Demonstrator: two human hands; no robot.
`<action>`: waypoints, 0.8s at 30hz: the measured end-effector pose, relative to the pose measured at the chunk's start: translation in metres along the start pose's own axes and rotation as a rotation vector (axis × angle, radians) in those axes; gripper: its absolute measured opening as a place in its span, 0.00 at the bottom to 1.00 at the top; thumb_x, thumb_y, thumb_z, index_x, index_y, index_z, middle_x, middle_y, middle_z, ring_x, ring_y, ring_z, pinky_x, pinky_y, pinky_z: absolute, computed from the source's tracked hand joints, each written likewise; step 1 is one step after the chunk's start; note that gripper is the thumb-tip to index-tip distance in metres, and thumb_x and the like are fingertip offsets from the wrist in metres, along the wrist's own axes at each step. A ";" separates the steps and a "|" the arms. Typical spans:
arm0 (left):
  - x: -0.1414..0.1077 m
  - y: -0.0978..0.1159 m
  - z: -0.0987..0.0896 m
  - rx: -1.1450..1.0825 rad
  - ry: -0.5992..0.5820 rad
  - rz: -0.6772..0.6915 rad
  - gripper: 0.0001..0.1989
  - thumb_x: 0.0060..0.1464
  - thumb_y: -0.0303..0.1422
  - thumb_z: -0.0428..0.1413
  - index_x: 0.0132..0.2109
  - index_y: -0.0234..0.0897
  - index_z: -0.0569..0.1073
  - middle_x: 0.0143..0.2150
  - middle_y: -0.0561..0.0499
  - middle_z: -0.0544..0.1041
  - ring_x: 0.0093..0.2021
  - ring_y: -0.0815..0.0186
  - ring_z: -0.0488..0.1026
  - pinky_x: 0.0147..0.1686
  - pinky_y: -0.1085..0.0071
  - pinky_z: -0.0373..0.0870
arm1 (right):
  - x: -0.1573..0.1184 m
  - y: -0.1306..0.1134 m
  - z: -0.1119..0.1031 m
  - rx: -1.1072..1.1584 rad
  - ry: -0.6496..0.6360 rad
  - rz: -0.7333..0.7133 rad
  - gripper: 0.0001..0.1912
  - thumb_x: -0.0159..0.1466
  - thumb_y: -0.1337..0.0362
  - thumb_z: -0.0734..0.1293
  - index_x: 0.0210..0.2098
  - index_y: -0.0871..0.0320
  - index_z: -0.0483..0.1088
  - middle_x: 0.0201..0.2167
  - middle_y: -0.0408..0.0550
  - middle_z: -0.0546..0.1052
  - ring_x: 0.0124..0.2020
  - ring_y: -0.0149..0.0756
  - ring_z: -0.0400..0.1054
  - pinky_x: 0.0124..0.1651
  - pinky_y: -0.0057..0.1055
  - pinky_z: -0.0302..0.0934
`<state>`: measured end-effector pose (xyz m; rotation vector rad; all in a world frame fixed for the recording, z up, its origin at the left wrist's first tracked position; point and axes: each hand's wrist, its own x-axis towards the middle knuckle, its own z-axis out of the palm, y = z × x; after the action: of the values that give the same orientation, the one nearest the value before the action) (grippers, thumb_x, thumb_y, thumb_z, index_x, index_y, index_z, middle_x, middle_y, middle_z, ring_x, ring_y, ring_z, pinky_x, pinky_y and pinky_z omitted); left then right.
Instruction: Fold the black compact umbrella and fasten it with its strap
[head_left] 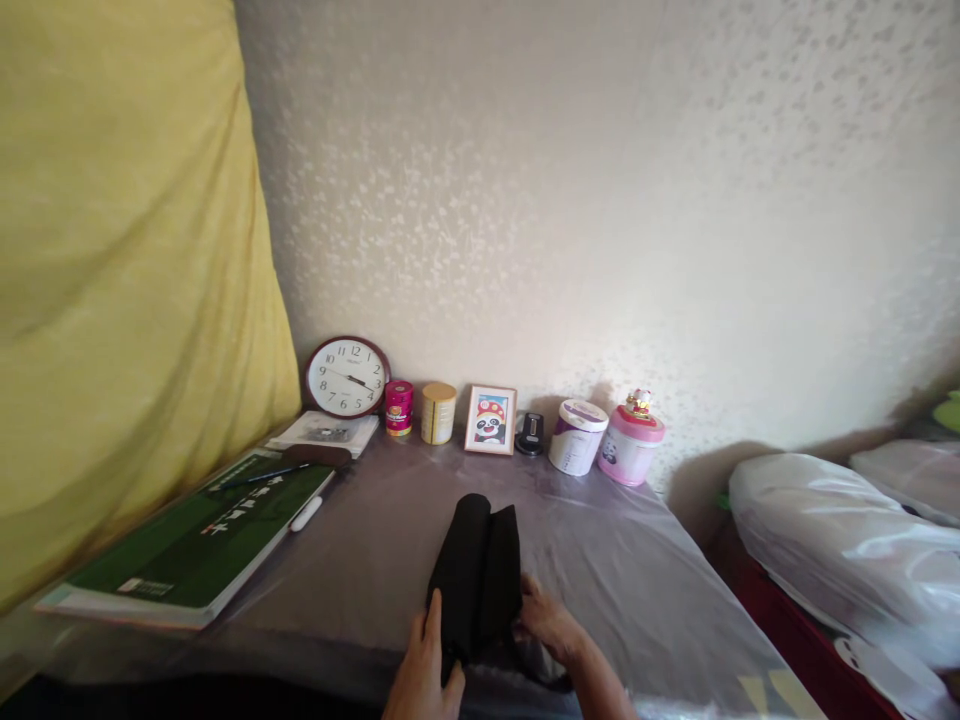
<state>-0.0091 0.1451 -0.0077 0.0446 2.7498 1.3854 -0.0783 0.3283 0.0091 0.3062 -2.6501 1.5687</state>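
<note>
A black folded item (469,575), perhaps cloth or an umbrella, stands out over the near middle of the table, with a rolled left side and a loose flap on its right. My left hand (427,665) grips its lower left edge, thumb and fingers around it. At its lower right, my right hand (546,617) has its fingers closed on the edge of the flap. Something dark and partly see-through hangs below my right hand; what it is cannot be made out.
On the grey-covered table (360,560) lie a green book (202,540), a pen and a white marker (306,514). Along the wall stand a clock (347,376), tins, a framed panda picture (490,420) and tubs (579,437). Plastic bags (840,530) sit at right.
</note>
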 end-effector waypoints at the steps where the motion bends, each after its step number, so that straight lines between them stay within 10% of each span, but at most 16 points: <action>1: -0.001 0.001 0.001 0.020 -0.009 0.001 0.36 0.48 0.25 0.43 0.63 0.23 0.38 0.61 0.33 0.54 0.58 0.59 0.59 0.56 0.67 0.55 | 0.002 -0.003 -0.007 0.012 -0.045 0.004 0.10 0.59 0.62 0.61 0.36 0.60 0.71 0.27 0.44 0.75 0.25 0.32 0.68 0.25 0.27 0.64; 8: -0.005 0.007 0.002 0.078 -0.017 -0.018 0.35 0.50 0.26 0.42 0.63 0.24 0.36 0.65 0.31 0.43 0.60 0.56 0.56 0.55 0.65 0.56 | 0.018 -0.022 -0.042 0.082 0.085 0.184 0.18 0.58 0.56 0.55 0.35 0.61 0.71 0.26 0.45 0.73 0.25 0.34 0.69 0.25 0.27 0.63; 24: -0.013 0.027 -0.005 0.131 -0.018 -0.083 0.35 0.50 0.24 0.41 0.64 0.28 0.36 0.63 0.33 0.49 0.56 0.58 0.63 0.50 0.69 0.60 | 0.037 -0.028 -0.029 -0.481 0.187 0.059 0.13 0.57 0.59 0.61 0.33 0.58 0.73 0.23 0.47 0.75 0.27 0.38 0.70 0.31 0.29 0.57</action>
<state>0.0034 0.1564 0.0173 -0.0496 2.7889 1.1787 -0.1111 0.3352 0.0531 0.0532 -2.7874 0.8695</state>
